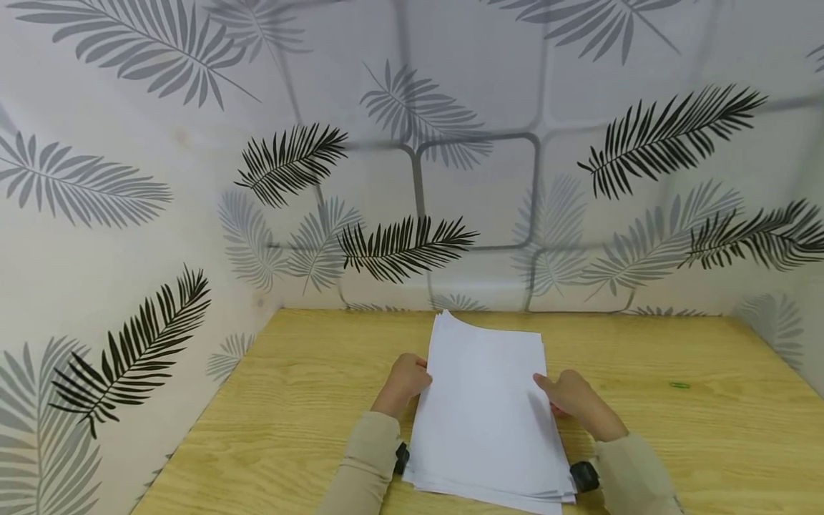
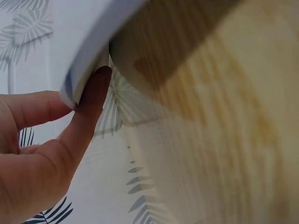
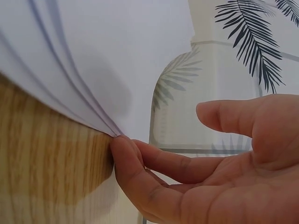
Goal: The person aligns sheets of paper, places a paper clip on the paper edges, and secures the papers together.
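White paper stack [image 1: 486,415] between 2 hands [image 1: 407,378] [image 1: 569,395]

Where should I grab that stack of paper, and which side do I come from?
Probably by the long side edges of the paper stack, from left and right at once, fingers underneath, thumbs on top. Those edges stand off the tabletop, leaving room beneath, and the thin sheets stick out unevenly at the near end, so a two-sided hold seems steadier.
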### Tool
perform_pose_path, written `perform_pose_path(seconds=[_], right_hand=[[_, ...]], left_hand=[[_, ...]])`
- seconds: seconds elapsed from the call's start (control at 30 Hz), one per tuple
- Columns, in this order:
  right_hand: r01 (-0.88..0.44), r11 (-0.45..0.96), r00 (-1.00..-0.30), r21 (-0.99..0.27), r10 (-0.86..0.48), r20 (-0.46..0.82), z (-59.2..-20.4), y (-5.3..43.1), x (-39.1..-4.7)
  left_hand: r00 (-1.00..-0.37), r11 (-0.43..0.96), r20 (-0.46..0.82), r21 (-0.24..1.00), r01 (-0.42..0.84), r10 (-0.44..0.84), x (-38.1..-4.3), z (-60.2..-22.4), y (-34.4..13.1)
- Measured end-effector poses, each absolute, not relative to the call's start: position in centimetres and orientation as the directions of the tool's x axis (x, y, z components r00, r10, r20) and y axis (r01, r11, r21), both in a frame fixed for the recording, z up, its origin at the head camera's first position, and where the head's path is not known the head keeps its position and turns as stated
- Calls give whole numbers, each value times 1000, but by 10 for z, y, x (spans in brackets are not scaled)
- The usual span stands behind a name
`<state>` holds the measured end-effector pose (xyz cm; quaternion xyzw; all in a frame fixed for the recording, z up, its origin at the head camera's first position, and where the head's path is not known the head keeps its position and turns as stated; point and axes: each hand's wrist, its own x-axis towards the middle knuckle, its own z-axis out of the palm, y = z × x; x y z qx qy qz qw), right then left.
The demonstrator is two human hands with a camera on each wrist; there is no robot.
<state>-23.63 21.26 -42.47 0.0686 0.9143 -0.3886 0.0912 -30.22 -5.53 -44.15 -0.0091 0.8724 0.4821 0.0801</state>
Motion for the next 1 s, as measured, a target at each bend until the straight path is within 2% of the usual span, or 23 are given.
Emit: perform_pose_path(seconds=[0.17, 0.57, 1.0], right_hand=[[183, 688, -977, -702, 50, -205, -422, 212, -234], [136, 700, -987, -701, 39, -154, -421, 213, -234], [208, 613, -976, -762, 80, -202, -422, 216, -235]], left_hand=[[-989, 493, -108, 869, -43, 104, -285, -426, -55], [-991, 428, -76, 904, -21, 113, -286, -426, -57], [-995, 322, -24, 947, 9, 100, -281, -422, -58]])
